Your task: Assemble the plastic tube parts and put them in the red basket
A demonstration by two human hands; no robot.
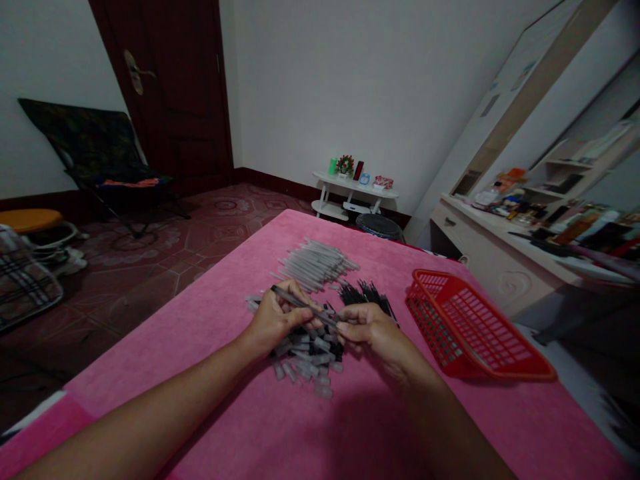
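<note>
My left hand (pixel 285 319) is closed around a grey pen (pixel 300 301) with a dark end, which slants down to the right. My right hand (pixel 367 328) pinches the same pen near its other end with thumb and fingers. Under both hands lies a heap of translucent pen caps and small black pieces (pixel 305 360). Beyond them rests a pile of grey pen barrels (pixel 317 261), laid roughly side by side. A bunch of black pen refills (pixel 367 293) lies just past my right hand, partly hidden by it.
A red plastic basket (pixel 480 333) stands tilted at the right on the pink cloth-covered table (pixel 215 380). Farther right is a dresser (pixel 505 247) crowded with bottles. A small white shelf (pixel 355 185), a round black stool (pixel 380 225) and a folding chair (pixel 100 147) stand beyond the table.
</note>
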